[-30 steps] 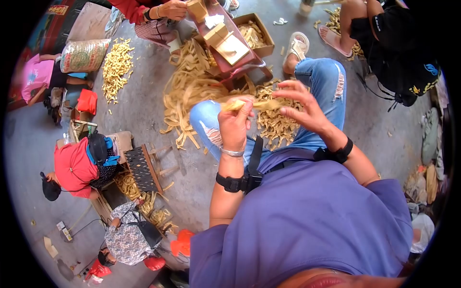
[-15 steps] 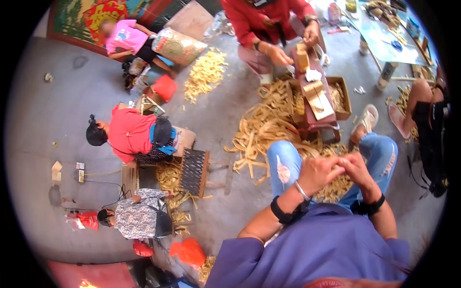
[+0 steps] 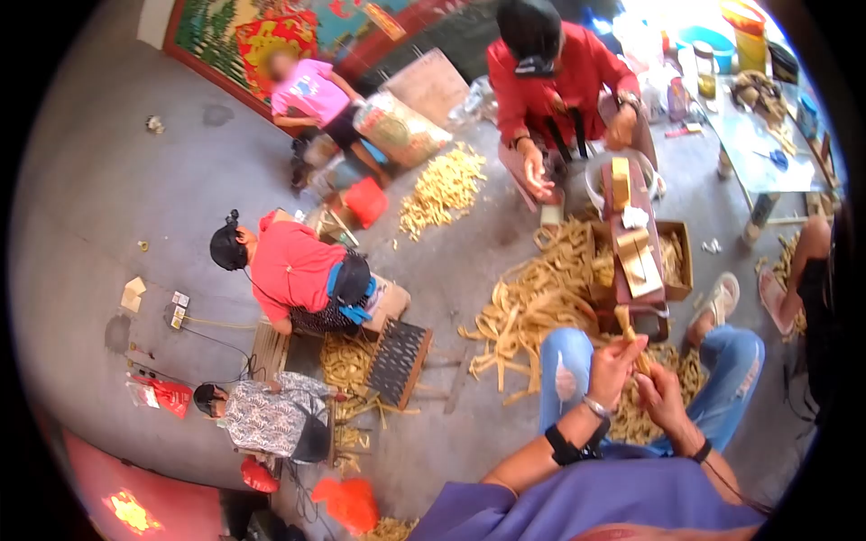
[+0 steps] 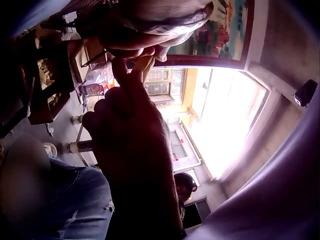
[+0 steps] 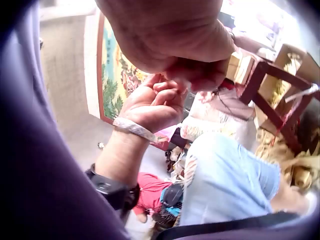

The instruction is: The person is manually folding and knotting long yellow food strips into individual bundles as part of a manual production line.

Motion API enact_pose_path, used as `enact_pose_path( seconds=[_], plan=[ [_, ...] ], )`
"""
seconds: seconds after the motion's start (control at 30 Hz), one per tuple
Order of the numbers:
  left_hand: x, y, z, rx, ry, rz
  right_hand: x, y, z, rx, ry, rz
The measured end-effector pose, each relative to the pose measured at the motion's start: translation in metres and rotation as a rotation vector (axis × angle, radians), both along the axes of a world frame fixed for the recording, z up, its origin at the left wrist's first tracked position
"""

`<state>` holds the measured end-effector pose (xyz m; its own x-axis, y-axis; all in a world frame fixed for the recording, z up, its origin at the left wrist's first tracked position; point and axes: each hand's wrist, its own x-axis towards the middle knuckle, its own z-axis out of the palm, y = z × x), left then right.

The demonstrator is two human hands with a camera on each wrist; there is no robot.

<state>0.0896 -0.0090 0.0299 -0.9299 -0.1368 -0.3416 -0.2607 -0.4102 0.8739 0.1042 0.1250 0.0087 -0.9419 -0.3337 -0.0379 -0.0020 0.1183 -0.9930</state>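
Observation:
A yellow-tan strip [image 3: 624, 323], bunched into a narrow piece, stands up between my two hands above my lap. My left hand [image 3: 612, 371] grips its middle with curled fingers, and the upper end pokes out past them. Lower down, my right hand [image 3: 661, 398] pinches the same strip, thumb close to the left hand. In the left wrist view a sliver of the strip [image 4: 148, 66] shows between the fingertips; the rest is covered by the hands. Beneath my hands, between my knees, lies a heap of short knotted pieces [image 3: 690, 371].
Long loose strips [image 3: 532, 302] are piled on the floor ahead. A narrow red bench [image 3: 642, 203] carries wooden blocks [image 3: 637, 266], with a cardboard box [image 3: 683, 261] beside it. Someone in red [image 3: 568, 81] sits beyond; other people work at left, near a slatted rack [image 3: 400, 362].
The head view has swung, shifting the room rightward and down. My hands came together from apart, and the strip between them now stands upright instead of stretching sideways.

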Motion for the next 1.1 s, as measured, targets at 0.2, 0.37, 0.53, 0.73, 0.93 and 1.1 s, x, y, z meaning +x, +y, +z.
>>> enact_pose_path(
  seconds=[0.2, 0.37, 0.53, 0.73, 0.93, 1.1],
  plan=[
    [0.006, -0.012, -0.021, 0.197, -0.052, 0.067, 0.013, 0.003, 0.006, 0.353, 0.358, 0.062],
    [0.011, -0.011, -0.023, 0.171, -0.053, 0.006, 0.01, 0.005, -0.005, 0.175, 0.177, 0.086],
    [0.007, -0.018, 0.008, -0.047, 0.008, -0.178, -0.008, 0.012, -0.005, -0.261, -0.238, -0.045],
    [-0.004, -0.023, -0.004, 0.346, 0.003, -0.068, -0.004, 0.019, 0.018, -0.616, -0.309, -0.152],
    [-0.005, -0.03, -0.008, 0.401, 0.012, -0.095, 0.0, 0.025, 0.004, -0.084, 0.09, -0.057],
    [-0.003, -0.013, 0.0, 0.289, -0.017, -0.059, 0.002, 0.019, -0.001, -0.383, -0.182, -0.151]
  ],
)
